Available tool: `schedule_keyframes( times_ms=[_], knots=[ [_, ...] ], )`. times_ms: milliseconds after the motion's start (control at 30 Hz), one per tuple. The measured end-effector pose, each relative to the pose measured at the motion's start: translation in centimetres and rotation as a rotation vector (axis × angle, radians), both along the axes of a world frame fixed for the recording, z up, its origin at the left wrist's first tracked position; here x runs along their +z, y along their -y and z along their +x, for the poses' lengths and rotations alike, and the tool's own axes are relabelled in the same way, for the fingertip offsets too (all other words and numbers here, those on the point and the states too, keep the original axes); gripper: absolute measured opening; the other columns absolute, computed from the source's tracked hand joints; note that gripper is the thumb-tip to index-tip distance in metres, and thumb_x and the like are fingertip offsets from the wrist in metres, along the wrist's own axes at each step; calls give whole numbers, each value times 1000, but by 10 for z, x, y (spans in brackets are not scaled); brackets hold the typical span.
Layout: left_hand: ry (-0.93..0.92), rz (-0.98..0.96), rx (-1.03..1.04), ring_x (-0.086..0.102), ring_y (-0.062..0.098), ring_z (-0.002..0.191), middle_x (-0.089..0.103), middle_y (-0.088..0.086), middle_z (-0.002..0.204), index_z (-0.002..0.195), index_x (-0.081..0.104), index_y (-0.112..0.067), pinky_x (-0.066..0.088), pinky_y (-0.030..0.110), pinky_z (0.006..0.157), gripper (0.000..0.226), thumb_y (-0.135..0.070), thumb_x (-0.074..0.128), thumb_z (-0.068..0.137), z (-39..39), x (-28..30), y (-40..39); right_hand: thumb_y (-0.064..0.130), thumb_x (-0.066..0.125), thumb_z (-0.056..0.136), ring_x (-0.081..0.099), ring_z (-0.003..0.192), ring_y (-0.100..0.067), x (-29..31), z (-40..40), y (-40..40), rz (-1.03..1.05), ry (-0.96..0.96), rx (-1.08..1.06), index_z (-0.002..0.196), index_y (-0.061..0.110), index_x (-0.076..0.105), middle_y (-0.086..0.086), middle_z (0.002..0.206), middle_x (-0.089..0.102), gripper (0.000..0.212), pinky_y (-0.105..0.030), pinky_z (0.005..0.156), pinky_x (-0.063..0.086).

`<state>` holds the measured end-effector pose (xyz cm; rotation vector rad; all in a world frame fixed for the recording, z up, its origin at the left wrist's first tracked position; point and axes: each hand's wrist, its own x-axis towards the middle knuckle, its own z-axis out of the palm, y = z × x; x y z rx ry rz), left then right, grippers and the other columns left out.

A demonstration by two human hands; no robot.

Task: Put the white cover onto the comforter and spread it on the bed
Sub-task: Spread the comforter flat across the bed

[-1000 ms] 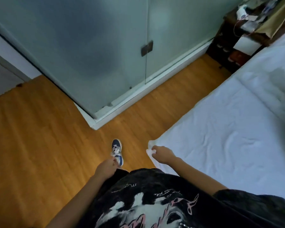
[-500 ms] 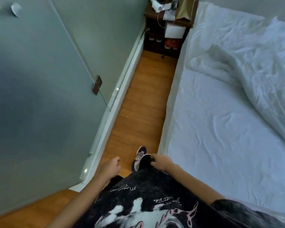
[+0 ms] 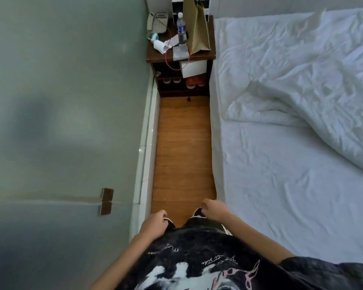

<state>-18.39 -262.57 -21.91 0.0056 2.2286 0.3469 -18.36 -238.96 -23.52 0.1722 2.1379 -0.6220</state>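
Comforter (image 3: 314, 80) lies rumpled on far right of bed (image 3: 281, 195). Left hand (image 3: 154, 226) and right hand (image 3: 213, 210) hang loosely curled, empty, over floor (image 3: 182, 147) beside bed.

White comforter (image 3: 314, 84), orange wood floor (image 3: 182, 147)

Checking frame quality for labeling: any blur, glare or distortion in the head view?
Head view: dim, flat light; wide-angle bowing along the floor strip; frosted glass wall carries a soft dark shadow; comforter creases legible; both hands slightly soft.
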Motion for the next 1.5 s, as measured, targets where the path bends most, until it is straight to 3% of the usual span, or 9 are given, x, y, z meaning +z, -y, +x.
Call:
schedule_keyframes(
  times_ms=[233, 400, 533, 733, 933, 1233, 1367, 1500],
  knots=[
    [59, 20, -189, 60, 20, 105, 64, 0, 119, 128, 54, -23, 47, 28, 84, 35, -22, 47, 94, -149, -19, -60, 25, 42, 98, 54, 118, -29, 2, -91, -67, 51, 20, -282, 134, 15, 49, -10, 131, 57, 39, -33, 94, 44],
    [92, 8, -499, 59, 21, 104, 62, 2, 121, 125, 54, -24, 45, 28, 76, 32, -24, 44, 95, -287, -48, -113, 31, 43, 100, 52, 122, -28, -8, -148, -114, 98, 114, -521, 140, 18, 45, -8, 136, 54, 42, -34, 99, 42],
    [55, -9, -806, 60, 26, 102, 61, 8, 123, 126, 53, -19, 45, 32, 74, 33, -25, 41, 96, -401, -37, -166, 31, 46, 99, 53, 121, -29, 4, -202, -144, 163, 112, -802, 137, 18, 47, -9, 134, 56, 41, -33, 96, 42],
    [-54, -32, -1006, 62, 22, 103, 60, 2, 129, 132, 51, -23, 51, 31, 81, 36, -25, 43, 96, -547, -24, -248, 30, 49, 95, 55, 119, -27, 16, -287, -156, 105, 89, -1069, 135, 18, 50, -9, 131, 59, 42, -33, 96, 44],
    [-57, -39, -1313, 58, 24, 115, 56, 5, 135, 138, 45, -19, 49, 35, 91, 42, -23, 40, 97, -608, -26, -329, 30, 48, 96, 52, 123, -27, 3, -339, -183, 47, 163, -1089, 137, 18, 48, -8, 134, 57, 43, -32, 97, 42],
    [-10, -68, -1496, 55, 30, 117, 58, 11, 130, 128, 52, -14, 44, 34, 89, 36, -18, 43, 94, -657, -20, -454, 28, 44, 99, 51, 122, -30, -25, -403, -291, 16, 134, -1213, 139, 15, 45, -12, 134, 55, 42, -33, 94, 41],
    [-4, -58, -1660, 55, 31, 119, 58, 10, 131, 128, 53, -12, 42, 34, 93, 34, -20, 42, 97, -680, -28, -536, 27, 43, 98, 49, 123, -29, -34, -433, -354, 69, 104, -1279, 140, 16, 44, -11, 136, 53, 43, -36, 96, 41],
    [-96, -47, -1800, 58, 28, 110, 59, 8, 122, 123, 53, -13, 44, 35, 83, 31, -17, 35, 98, -712, -67, -639, 27, 45, 97, 44, 124, -31, -59, -476, -443, 270, -37, -1343, 138, 13, 47, -13, 134, 49, 43, -38, 96, 41]
  ],
)
